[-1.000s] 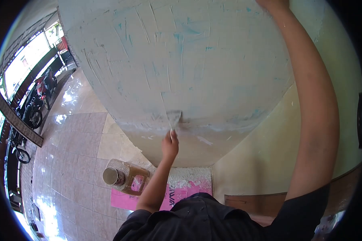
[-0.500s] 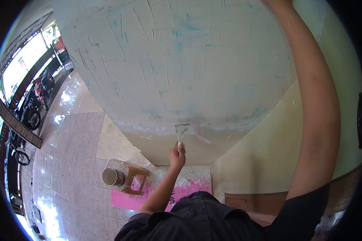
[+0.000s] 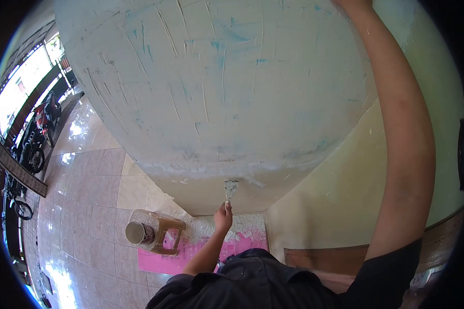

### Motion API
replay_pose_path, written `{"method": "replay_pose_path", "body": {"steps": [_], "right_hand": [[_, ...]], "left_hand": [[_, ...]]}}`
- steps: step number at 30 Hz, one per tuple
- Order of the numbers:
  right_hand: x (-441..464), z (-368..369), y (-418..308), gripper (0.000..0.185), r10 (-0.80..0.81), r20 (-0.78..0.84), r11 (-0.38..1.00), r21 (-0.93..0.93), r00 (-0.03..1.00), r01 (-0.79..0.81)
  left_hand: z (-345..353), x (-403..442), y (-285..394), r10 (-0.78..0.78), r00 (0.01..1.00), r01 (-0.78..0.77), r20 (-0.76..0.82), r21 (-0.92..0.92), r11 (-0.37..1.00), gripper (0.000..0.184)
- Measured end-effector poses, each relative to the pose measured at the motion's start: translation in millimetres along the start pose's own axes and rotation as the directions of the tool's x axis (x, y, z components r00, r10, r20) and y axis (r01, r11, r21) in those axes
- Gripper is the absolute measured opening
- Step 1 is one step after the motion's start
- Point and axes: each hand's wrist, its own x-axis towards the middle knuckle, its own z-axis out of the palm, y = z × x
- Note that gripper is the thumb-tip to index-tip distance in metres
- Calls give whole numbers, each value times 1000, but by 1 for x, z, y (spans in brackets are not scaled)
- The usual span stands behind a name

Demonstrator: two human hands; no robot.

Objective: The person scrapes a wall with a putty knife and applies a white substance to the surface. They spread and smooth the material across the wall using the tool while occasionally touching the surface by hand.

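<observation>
Dark motorbikes (image 3: 38,136) are standing far to the left of the fingers of the left hand (image 3: 223,218), and the glossy tiled floor (image 3: 95,180) between is leaving open room. Nearer those fingers, a stool (image 3: 161,224) is bearing a bucket (image 3: 136,233) and limiting space beside the forearm. A pink sheet (image 3: 154,262) is lying behind the fingers, white flakes (image 3: 206,225) partly covering it. The left fingers are pinching the handle of a scraper (image 3: 231,188), which is pointing ahead of them at the low part of a coated wall (image 3: 206,103); whether the blade is touching, I cannot tell. Scraping seems to be the step in hand, and the next move is probably calling for a flat, steady blade on the pale band (image 3: 191,171) ahead of the fingers. The wall's bottom edge is running close by them, so more room is opening upward. Rightward, a yellowish side wall (image 3: 340,180) is closing the corner. Above it, the right hand (image 3: 353,4) is showing only partly; whether its fingers are spreading or pressing together, I cannot tell.
</observation>
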Motion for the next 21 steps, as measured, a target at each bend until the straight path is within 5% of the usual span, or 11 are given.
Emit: {"method": "replay_pose_path", "body": {"steps": [10, 13, 17, 21], "right_hand": [[2, -4, 0, 53, -25, 12, 999, 26, 1000, 25], [2, 1, 4, 53, -47, -3, 997, 58, 999, 47], [1, 3, 5, 55, 7, 11, 1000, -4, 1000, -7], [3, -2, 4, 56, -2, 47, 1000, 22, 999, 1]], "left_hand": [[-58, 37, 145, 364, 926, -375, -103, -365, 852, 48], [-63, 44, 144, 272, 962, -261, -27, -385, 885, 47], [-26, 39, 48, 71, 993, -57, 90, -150, 987, 55], [-3, -10, -28, -322, 931, 344, 171, -121, 931, 61]]}}
